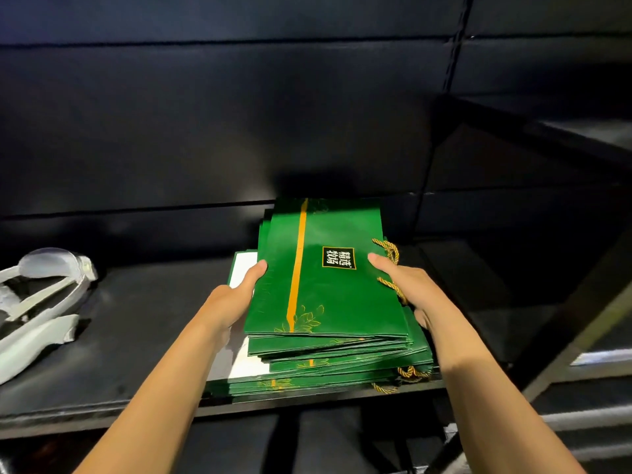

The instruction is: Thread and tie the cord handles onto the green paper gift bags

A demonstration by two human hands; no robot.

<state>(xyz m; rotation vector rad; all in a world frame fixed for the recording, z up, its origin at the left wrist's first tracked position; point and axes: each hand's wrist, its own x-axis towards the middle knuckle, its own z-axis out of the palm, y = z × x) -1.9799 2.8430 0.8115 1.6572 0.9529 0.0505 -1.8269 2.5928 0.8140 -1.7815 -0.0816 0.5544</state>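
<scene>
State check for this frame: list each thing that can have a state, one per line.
Stack of green bags: flat, folded, piled unevenly on the black shelf.
Top bag: gripped at both side edges.
Gold cord: looped out at top bag's right edge.
Left hand: gripping.
Right hand: gripping.
White plastic wrapping: crumpled, untouched.

Green bags (pixel 342 295), orange stripe (pixel 297 268), gold cords (pixel 388 249).

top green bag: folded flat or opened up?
Folded flat. The top green bag lies as a thin sheet on the stack, printed face up, with no gusset or open mouth showing.
</scene>
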